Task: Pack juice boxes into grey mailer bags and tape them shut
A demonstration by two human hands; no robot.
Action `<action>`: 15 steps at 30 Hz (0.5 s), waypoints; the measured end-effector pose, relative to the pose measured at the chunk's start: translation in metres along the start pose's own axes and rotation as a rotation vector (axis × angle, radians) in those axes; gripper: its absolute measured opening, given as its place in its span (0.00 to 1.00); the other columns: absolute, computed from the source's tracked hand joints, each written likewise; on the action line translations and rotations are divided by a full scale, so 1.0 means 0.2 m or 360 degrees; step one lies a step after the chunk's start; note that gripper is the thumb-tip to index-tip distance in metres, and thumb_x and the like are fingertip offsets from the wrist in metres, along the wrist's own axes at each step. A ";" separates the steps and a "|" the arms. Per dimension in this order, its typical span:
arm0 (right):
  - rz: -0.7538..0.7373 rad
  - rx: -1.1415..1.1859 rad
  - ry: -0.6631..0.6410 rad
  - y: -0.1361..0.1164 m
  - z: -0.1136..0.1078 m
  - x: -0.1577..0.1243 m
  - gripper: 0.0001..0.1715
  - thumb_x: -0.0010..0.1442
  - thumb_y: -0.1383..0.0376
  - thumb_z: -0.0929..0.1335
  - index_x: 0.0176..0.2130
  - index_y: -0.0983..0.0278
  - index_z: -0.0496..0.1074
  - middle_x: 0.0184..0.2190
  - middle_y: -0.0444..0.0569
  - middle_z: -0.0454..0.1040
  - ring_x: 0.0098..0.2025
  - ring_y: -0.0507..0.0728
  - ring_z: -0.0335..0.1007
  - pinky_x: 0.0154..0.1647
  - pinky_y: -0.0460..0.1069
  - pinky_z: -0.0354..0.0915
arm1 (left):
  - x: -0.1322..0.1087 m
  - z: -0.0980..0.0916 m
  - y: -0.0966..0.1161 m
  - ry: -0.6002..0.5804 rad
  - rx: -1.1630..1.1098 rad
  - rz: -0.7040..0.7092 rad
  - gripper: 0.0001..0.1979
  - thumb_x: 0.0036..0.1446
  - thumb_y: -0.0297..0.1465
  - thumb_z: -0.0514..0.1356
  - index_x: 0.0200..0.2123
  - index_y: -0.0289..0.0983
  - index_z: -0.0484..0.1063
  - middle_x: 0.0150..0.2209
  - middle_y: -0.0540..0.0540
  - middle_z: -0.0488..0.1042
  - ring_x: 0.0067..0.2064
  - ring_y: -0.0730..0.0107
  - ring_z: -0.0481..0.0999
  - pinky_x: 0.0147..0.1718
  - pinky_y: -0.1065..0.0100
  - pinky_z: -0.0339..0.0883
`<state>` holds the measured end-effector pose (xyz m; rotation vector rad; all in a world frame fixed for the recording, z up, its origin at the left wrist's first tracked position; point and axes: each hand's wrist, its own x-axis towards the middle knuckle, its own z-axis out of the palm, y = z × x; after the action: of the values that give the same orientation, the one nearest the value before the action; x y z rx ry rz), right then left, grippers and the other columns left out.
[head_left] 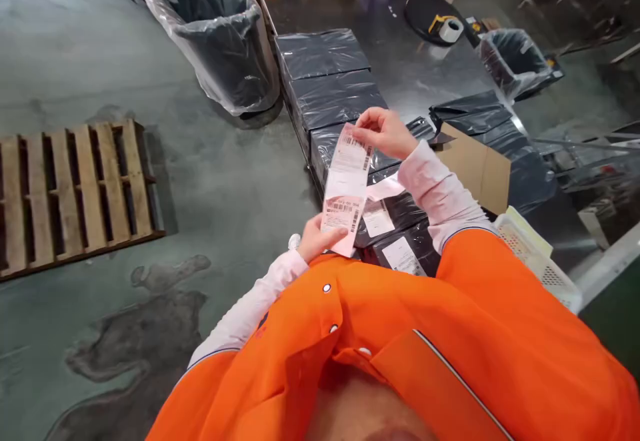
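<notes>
The left hand [320, 240] and the right hand [383, 133] are apart, each pinching one end of a long white paper barcode label [346, 188]. The label is held above the left edge of a dark metal bench [415, 74], over a row of flat black plastic-wrapped parcels [330, 98] (one bears a small white printed slip [377, 220]). A brown cardboard sheet [475, 168] lies just beyond the right hand, and a white perforated plastic basket [537, 254] sits toward the bench's near right corner. A wooden pallet [75, 188] lies on the concrete floor to the left.
</notes>
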<state>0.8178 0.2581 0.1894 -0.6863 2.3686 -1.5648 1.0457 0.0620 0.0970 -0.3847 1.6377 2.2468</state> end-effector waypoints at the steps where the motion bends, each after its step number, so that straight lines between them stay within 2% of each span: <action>1: 0.0018 -0.0056 -0.0054 0.04 -0.04 0.06 0.29 0.55 0.44 0.82 0.36 0.63 0.75 0.29 0.45 0.77 0.31 0.52 0.72 0.31 0.46 0.69 | 0.00 0.07 -0.01 -0.0044 -0.0110 -0.0108 0.39 0.24 0.53 0.84 0.38 0.34 0.84 0.43 0.36 0.87 0.45 0.45 0.86 0.49 0.52 0.80; 4: 0.0117 -0.0260 -0.0320 0.18 -0.10 0.24 0.28 0.53 0.47 0.83 0.33 0.64 0.75 0.24 0.42 0.74 0.26 0.49 0.66 0.26 0.44 0.61 | 0.03 0.27 -0.04 -0.0118 -0.0465 -0.0333 0.35 0.29 0.47 0.85 0.41 0.34 0.86 0.49 0.34 0.86 0.54 0.40 0.85 0.59 0.48 0.77; 7: 0.0156 -0.0505 -0.0529 0.32 -0.08 0.40 0.24 0.53 0.50 0.83 0.32 0.65 0.77 0.22 0.40 0.71 0.25 0.48 0.61 0.27 0.45 0.59 | 0.10 0.43 -0.04 -0.0012 -0.0752 -0.0482 0.28 0.38 0.38 0.84 0.42 0.32 0.85 0.51 0.33 0.85 0.57 0.38 0.84 0.62 0.45 0.75; 9: 0.0103 -0.0703 -0.0546 0.39 -0.05 0.49 0.19 0.55 0.54 0.82 0.31 0.66 0.80 0.23 0.42 0.71 0.28 0.50 0.62 0.31 0.46 0.61 | 0.16 0.50 -0.03 0.0092 -0.0873 -0.0545 0.21 0.44 0.32 0.80 0.42 0.31 0.84 0.50 0.32 0.86 0.57 0.40 0.84 0.63 0.45 0.74; 12: 0.0013 -0.0950 -0.0490 0.46 0.01 0.57 0.11 0.57 0.61 0.80 0.34 0.68 0.84 0.35 0.49 0.77 0.37 0.54 0.69 0.44 0.49 0.68 | 0.24 0.55 0.00 0.0174 -0.0948 -0.0607 0.15 0.49 0.28 0.76 0.42 0.31 0.83 0.48 0.33 0.86 0.56 0.42 0.85 0.64 0.46 0.75; 15: 0.0009 -0.1117 -0.0433 0.51 0.06 0.61 0.12 0.60 0.61 0.79 0.40 0.68 0.86 0.50 0.55 0.77 0.50 0.59 0.72 0.57 0.52 0.69 | 0.28 0.55 0.01 0.0196 -0.0950 -0.0664 0.16 0.50 0.27 0.76 0.43 0.31 0.82 0.47 0.33 0.86 0.55 0.42 0.86 0.62 0.45 0.76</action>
<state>0.6911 0.2222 0.1008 -0.9389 2.6660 -0.5452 0.9905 0.1726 0.1097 -0.9277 0.7891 2.3557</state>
